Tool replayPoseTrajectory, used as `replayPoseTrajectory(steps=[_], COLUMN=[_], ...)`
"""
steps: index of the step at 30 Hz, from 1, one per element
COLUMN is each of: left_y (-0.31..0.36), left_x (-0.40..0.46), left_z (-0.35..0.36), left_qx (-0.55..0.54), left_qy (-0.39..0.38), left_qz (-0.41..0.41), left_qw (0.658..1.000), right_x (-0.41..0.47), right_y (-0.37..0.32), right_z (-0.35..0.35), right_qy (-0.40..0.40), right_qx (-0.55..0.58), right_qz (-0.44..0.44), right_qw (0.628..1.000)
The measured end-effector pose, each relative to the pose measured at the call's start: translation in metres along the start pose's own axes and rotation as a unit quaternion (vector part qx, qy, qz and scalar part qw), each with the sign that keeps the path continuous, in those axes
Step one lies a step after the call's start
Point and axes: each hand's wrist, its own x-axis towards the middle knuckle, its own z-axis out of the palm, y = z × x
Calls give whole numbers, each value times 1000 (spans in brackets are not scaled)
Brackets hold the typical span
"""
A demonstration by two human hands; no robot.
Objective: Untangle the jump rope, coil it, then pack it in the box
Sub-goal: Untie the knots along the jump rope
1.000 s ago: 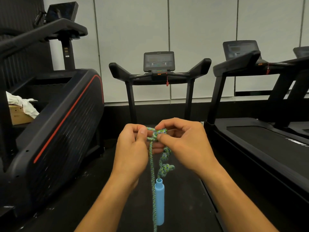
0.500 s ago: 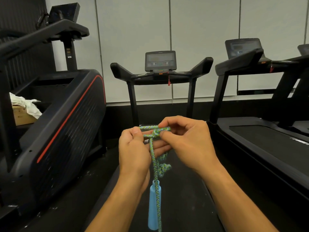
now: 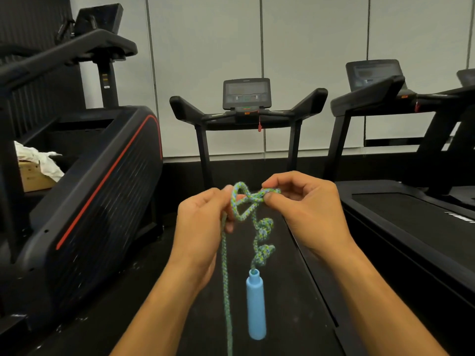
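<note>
- Our left hand (image 3: 203, 227) and right hand (image 3: 305, 209) each pinch the rope (image 3: 243, 201), holding a loose loop between them.
- Two knots and the blue handle (image 3: 255, 304) hang below, over the treadmill belt (image 3: 290, 291).

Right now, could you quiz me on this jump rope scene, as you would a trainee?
1. True or false: both hands pinch the jump rope.
2. What colour is the handle hanging below?
3. How many tight knots sit between the opened loop and the handle: A one, B two, C none?

Key: 1 true, the left hand and right hand pinch it; 2 blue; 3 B.
</note>
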Motion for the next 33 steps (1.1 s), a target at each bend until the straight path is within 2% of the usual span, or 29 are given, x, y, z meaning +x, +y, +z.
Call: replayPoseTrajectory(steps=[3,7,9,11,14,18,21,23,24,27,29,33], left_y=[-3,0,3,6,11,15,18,22,23,21,19,20], left_x=[-3,-5,-2,1,4,13,19,20,19,9,5,9], left_z=[-1,-4,-7,-10,-18,-32,-43,-45,-42,-27,-21,-32], left_qx=[93,182,219,235,242,199,136,114,118,158,168,180], left_qy=[-27,-44,-32,13,100,157,215,222,213,158,124,135], left_qz=[45,125,166,193,209,190,178,176,184,222,233,249], left_qw=[994,974,961,952,942,948,951,952,952,949,950,942], right_x=[-1,-3,-5,-5,-4,-2,2,-1,-6,-29,-37,-30], right_y=[-2,-3,-6,-9,-13,-14,-13,-8,-4,0,-1,-3], right_z=[2,5,4,2,-5,-10,-17,-10,0,44,63,62], right_qy=[-10,-81,-130,-171,-196,-202,-167,-168,-200,-345,-356,-273], right_qx=[11,78,151,182,195,247,280,278,267,264,263,209], right_qz=[18,89,138,156,169,208,228,262,285,335,300,235], right_qw=[1000,990,970,956,946,925,917,909,899,836,845,909])
